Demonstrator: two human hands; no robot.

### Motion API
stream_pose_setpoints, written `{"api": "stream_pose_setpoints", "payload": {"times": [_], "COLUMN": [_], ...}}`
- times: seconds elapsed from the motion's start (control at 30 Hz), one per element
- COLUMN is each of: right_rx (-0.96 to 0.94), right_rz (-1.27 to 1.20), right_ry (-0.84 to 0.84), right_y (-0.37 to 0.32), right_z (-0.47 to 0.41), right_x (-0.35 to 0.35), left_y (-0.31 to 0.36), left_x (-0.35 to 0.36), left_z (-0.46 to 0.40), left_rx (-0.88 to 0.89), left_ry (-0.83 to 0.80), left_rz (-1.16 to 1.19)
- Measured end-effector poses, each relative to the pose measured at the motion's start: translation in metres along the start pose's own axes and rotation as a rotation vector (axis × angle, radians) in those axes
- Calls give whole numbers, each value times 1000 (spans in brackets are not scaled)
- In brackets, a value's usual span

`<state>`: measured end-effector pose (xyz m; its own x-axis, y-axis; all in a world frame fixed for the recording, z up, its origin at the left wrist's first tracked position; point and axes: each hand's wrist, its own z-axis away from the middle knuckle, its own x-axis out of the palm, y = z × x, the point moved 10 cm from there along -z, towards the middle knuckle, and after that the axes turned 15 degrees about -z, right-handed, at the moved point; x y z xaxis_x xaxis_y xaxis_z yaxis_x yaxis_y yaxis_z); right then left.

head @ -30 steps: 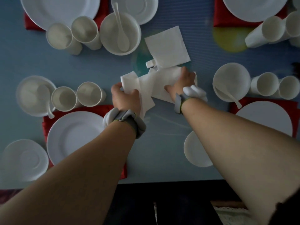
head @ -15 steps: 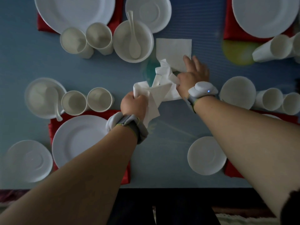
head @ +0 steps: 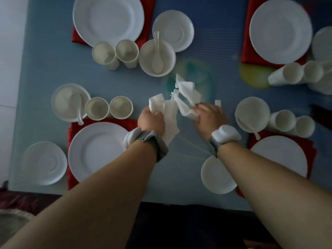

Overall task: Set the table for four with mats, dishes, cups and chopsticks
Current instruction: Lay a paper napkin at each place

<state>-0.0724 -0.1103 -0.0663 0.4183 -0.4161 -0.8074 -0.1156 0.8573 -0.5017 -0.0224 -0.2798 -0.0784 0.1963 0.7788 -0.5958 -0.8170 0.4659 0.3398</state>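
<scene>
My left hand (head: 150, 120) grips one crumpled white napkin (head: 166, 112) above the middle of the blue table (head: 53, 69). My right hand (head: 209, 114) grips a second crumpled napkin (head: 186, 91) that trails up and left from its fingers. Four red mats carry white plates: near left (head: 98, 150), near right (head: 280, 155), far left (head: 107, 18), far right (head: 281, 30). Each setting has a bowl with a spoon, such as the far-left bowl (head: 157, 57), and a pair of cups, such as the near-left cups (head: 109, 108). No chopsticks show.
Small saucers sit at the near left corner (head: 45, 163), under my right forearm (head: 218, 175) and beside the far-left plate (head: 173, 30). The far-right cups (head: 294, 73) lie on their sides. The table's near edge runs just below my forearms.
The flat napkin that lay on the table has been gathered up into my right hand. Both hands have drawn back toward me and apart, each with crumpled napkin.
</scene>
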Motion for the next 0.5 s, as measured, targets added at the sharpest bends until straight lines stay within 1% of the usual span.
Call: {"api": "stream_pose_setpoints", "payload": {"times": [0.03, 0.1, 0.2, 0.23, 0.3, 0.37, 0.43, 0.5], "right_rx": [-41, -60, -91, -129, -180, -178, -185, -194], "right_rz": [9, 42, 62, 95, 139, 163, 192, 230], "right_ry": [-4, -81, -255, -318, -421, -504, -573, -626], "right_y": [-8, -13, -25, -29, -31, -32, -33, -36], "right_z": [14, 36, 72, 84, 104, 117, 129, 142], "right_x": [1, 17, 44, 53, 72, 85, 99, 112], "left_y": [-6, -21, -49, -60, -85, -106, -117, -123], "left_x": [-4, -9, -19, -23, -28, -30, -36, -50], "left_z": [8, 16, 35, 41, 51, 55, 60, 65], "left_rx": [-25, -79, -165, -192, -249, -300, -325, -320], "left_ry": [36, 89, 169, 206, 243, 257, 270, 348], "left_rz": [23, 36, 40, 51, 129, 224, 178, 140]}}
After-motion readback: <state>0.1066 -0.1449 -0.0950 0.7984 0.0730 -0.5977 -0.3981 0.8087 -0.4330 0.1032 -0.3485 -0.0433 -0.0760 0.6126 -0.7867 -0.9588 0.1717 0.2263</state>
